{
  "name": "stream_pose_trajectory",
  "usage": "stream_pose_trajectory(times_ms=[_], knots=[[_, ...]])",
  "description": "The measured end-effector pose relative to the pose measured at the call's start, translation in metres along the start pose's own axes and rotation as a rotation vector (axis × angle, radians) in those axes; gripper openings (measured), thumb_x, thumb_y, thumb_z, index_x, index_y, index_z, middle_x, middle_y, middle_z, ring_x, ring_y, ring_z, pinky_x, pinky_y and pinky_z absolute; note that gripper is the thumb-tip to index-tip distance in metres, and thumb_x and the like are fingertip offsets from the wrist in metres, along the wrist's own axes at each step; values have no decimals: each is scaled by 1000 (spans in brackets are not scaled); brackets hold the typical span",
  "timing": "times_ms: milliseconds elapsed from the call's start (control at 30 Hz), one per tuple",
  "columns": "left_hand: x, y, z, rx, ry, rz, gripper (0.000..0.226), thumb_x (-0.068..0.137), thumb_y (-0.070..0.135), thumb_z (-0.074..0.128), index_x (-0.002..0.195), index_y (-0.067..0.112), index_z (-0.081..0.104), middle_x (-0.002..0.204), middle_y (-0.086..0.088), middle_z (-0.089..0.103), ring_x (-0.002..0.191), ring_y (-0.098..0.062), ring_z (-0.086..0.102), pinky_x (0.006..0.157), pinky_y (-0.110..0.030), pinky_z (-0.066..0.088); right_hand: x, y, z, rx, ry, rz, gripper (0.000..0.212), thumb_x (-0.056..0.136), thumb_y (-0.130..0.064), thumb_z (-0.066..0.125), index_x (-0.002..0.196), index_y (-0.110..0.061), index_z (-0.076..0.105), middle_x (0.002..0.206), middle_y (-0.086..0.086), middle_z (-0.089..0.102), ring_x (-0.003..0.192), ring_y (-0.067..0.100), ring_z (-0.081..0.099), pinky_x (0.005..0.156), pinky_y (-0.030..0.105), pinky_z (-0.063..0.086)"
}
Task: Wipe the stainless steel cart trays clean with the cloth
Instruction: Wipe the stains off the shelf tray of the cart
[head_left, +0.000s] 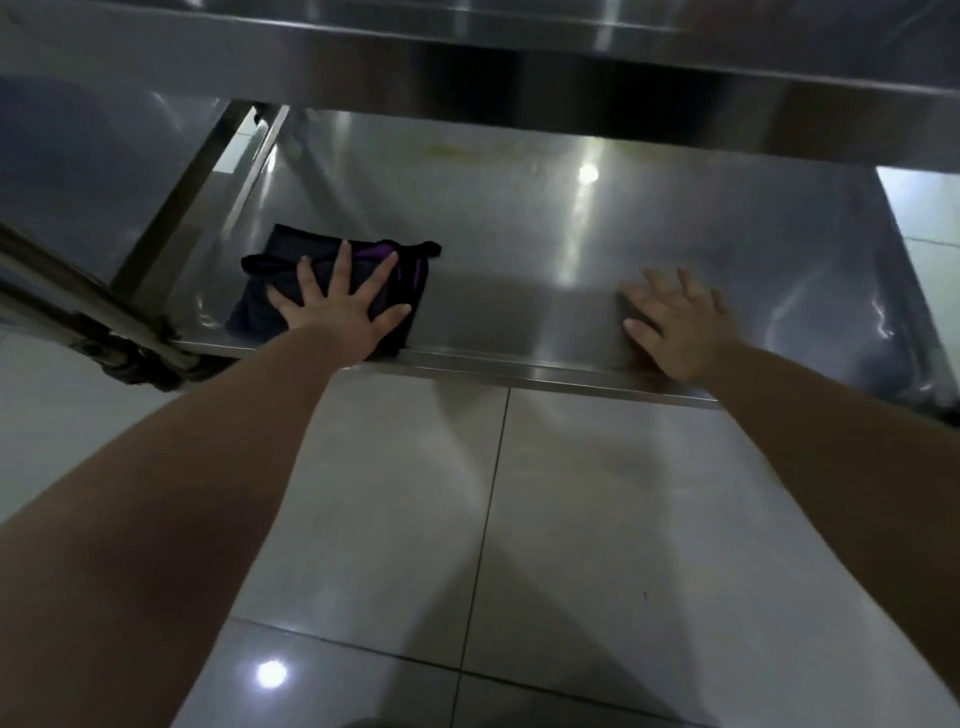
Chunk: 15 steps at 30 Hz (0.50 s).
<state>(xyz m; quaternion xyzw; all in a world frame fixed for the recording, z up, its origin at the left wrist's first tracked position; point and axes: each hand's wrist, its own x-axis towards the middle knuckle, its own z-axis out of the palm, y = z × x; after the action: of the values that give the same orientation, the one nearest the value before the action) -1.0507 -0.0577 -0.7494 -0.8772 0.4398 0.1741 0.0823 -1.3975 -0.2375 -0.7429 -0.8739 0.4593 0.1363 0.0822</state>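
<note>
While the left hand (340, 306) is pressed flat, fingers splayed, on the dark cloth (332, 291) at the lower tray's (545, 249) near-left corner, unwiped steel extends rightward; the right hand (675, 325) rests flat, grasping nothing.

Cloth (332, 291): black with purple streaks, near the front-left corner of the lower tray. Lower tray (519, 234): silver-grey stainless steel, brushed sheen, white light glare, a faint yellowish smear toward the back edge. Upper tray (467, 62): matching silver-grey. Floor tiles (571, 519): pale grey-white, glossy, thin dark grout lines.
</note>
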Motion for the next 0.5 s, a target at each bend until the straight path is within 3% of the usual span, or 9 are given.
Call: stream_pose_trajectory(times_ms=[200,433,500], knots=[[-5,31,12,12,54,-31,63,82,83,6,132,67,-28,161,9,-23,146,-44,-12,106,-76,0,-3,-16,28,103,95,57,55,103,-49,18,154,-40,2,164,-9,-4,150,28,-7,117,55,-6],[-24,183,28,-4,73,129,64,87,79,7,137,60,-28,160,4,-29,143,-51,-18,98,-80,-9,-10,-14,29,199,103,19,55,104,-45,20,155,-38,2,164,-9,-5,150,27,-10,116,53,-12],[-36,241,34,-6,70,178,64,89,77,8,140,58,-26,160,1,-29,141,-53,-21,93,-81,-15,-12,-3,28,293,162,11,57,104,-31,30,156,-32,7,165,-5,2,151,26,-5,118,46,-9]])
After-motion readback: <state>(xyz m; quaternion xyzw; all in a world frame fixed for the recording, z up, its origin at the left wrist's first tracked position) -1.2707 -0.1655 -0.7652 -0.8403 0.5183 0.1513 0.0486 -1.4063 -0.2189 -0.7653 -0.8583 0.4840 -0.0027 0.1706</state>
